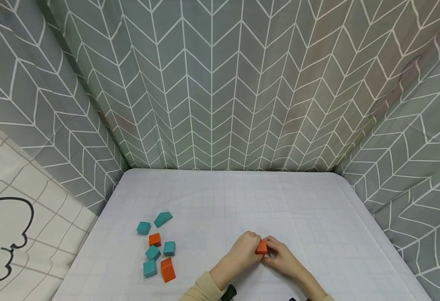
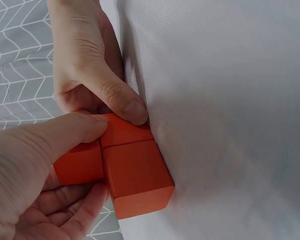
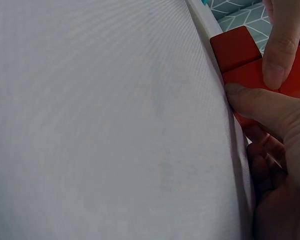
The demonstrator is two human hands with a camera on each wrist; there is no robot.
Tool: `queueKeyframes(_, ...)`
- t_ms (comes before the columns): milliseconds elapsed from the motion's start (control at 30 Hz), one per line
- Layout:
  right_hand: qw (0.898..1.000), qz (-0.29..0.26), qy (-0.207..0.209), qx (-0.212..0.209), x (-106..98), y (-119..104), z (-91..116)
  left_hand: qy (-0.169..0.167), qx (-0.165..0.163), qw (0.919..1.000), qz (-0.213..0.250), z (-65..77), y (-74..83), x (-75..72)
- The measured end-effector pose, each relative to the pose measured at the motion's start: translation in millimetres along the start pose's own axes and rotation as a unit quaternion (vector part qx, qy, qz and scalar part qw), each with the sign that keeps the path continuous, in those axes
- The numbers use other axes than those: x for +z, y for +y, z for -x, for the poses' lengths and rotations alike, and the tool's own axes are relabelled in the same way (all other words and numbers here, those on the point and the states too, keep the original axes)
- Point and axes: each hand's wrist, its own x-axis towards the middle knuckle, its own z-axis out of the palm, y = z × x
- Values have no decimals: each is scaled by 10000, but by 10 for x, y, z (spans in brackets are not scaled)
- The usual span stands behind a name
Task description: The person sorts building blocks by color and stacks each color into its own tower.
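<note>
Both hands meet over the right front part of the table, around a cluster of orange blocks [image 1: 261, 247]. My left hand [image 1: 244, 248] grips one orange block [image 2: 79, 167] between thumb and curled fingers. My right hand [image 1: 282, 257] pinches an adjoining orange block [image 3: 247, 77], its thumb on the top face. A further orange block [image 2: 140, 175] sits against that one, with a thin seam between them. The blocks touch side by side; whether they are fixed together I cannot tell. Fingers hide parts of the cluster in every view.
To the left on the white table [image 1: 212, 196] lie several teal blocks, among them a pointed one [image 1: 162, 219] and a cube [image 1: 150, 269]. A small orange block [image 1: 154, 239] and a longer orange piece [image 1: 168, 270] lie among them. Patterned curtains [image 1: 212, 83] surround the table.
</note>
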Motion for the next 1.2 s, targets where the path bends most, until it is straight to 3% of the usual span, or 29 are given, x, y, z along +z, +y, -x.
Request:
queueKeyframes(200, 9998, 64, 14, -173, 1, 27, 10, 21, 18, 10000, 13, 10, -5, 21)
queueKeyframes(533, 9999, 74, -17, -90, 1, 25, 21, -2, 75, 10000, 4, 20, -5, 33)
queueKeyframes(733, 9999, 54, -38, -156, -7, 20, 15, -35, 149, 9995, -282, 5, 16, -41)
queueKeyframes(867, 9994, -146, -95, -303, -11, 19, 13, 323, 347, 9980, -413, -29, 105, -264)
queueKeyframes(1033, 9988, -398, -215, -190, -12, 27, 9, 868, 572, 9943, -223, -90, 209, -676)
queueKeyframes(1200, 9999, 125, -2, -94, -1, 37, 6, 1231, 415, 9915, 15, -134, 163, -1092)
